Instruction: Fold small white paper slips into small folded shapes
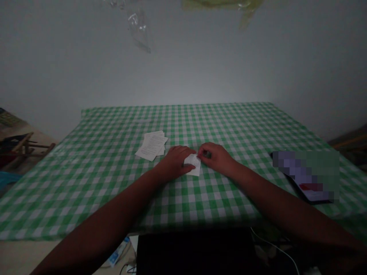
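A small folded white paper (194,164) with printed lines lies on the green-and-white checked tablecloth (218,126). My left hand (174,162) rests on the paper's left side, fingers curled over its edge. My right hand (216,156) pinches the paper's upper right corner with fingers pressed together. Both hands meet over the paper near the middle of the table.
A small stack of white printed sheets (152,145) lies to the left behind my left hand. A dark tablet or phone (308,179) lies at the right edge. A wooden chair (21,147) stands at the far left. A white wall rises behind the table.
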Demonstrator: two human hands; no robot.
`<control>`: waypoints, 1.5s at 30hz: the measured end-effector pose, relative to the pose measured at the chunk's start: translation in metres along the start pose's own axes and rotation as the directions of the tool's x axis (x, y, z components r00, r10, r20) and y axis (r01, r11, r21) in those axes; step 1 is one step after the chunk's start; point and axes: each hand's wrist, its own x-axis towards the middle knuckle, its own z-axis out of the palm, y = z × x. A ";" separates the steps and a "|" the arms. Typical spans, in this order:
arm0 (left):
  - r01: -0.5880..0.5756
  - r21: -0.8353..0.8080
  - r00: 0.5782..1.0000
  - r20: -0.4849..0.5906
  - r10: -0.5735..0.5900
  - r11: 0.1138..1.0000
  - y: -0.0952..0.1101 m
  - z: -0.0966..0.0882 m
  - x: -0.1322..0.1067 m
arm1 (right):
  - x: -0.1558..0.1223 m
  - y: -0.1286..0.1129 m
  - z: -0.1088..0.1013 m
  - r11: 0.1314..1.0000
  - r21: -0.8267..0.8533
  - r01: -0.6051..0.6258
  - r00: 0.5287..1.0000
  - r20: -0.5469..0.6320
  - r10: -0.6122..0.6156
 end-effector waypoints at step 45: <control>-0.213 -0.137 0.974 0.048 0.221 0.967 -0.014 -0.008 -0.006 | -0.004 0.019 -0.008 0.943 0.095 0.319 0.897 0.290 -0.333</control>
